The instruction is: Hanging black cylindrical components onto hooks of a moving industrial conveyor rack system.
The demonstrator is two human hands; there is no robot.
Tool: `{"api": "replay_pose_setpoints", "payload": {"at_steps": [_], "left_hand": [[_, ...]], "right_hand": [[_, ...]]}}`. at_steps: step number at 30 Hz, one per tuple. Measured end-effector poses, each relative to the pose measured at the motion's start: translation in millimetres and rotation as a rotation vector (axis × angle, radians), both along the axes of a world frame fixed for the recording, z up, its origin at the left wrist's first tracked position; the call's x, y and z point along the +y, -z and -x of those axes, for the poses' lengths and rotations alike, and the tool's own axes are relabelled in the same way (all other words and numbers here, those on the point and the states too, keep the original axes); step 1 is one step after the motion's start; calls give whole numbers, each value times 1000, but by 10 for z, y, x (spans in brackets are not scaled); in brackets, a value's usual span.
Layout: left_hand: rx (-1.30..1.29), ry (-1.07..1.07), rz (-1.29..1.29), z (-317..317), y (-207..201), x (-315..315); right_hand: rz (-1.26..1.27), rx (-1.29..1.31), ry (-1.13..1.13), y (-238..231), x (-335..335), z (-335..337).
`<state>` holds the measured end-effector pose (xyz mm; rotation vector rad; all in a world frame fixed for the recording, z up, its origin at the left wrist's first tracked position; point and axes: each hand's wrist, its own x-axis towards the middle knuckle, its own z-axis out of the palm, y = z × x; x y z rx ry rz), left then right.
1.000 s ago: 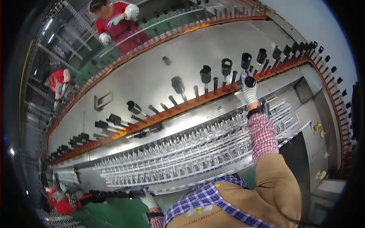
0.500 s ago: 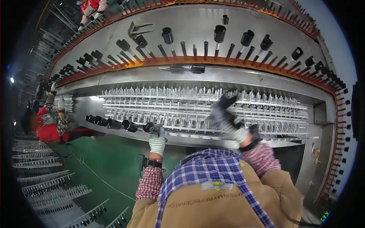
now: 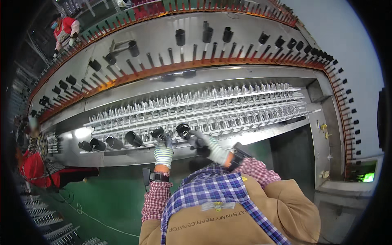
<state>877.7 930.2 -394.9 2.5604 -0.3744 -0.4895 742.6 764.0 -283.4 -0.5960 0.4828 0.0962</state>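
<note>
My left hand (image 3: 164,150), in a striped glove with grey fingers, is closed around the lower end of a black cylindrical cup (image 3: 157,134) at the front edge of the rack. To its right, my right hand (image 3: 210,146), gloved alike and slightly blurred, has its fingers at a second black cup (image 3: 183,130) whose open end faces up. Another dark cylindrical piece (image 3: 201,148) shows under the right palm; its lower part is blurred. Several black cups (image 3: 133,139) stand in a row on the rack, left of my left hand.
Long metal racks with rows of prongs (image 3: 196,106) lie in the steel trough before me. Behind them curves an orange-edged conveyor (image 3: 171,64) with upright pins, some bearing black cups (image 3: 180,37). Co-workers in red stand at the left (image 3: 36,163) and far left (image 3: 64,30).
My right hand has moved left and nearer, from over the racks to beside my left hand, where a black cup now stands. The whole view has turned and shifted, and the conveyor's cups have moved.
</note>
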Motion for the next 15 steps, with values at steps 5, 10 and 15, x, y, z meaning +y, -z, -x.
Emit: {"api": "replay_pose_setpoints", "payload": {"at_steps": [5, 10, 15], "left_hand": [[-226, 55, 237, 45, 60, -23], [-12, -158, 173, 301, -630, -190], [69, -401, 351, 326, -491, -376]], "right_hand": [[952, 239, -156, 188, -444, 208], [1149, 145, -221, 88, -380, 184], [1159, 55, -433, 161, -605, 272]]}}
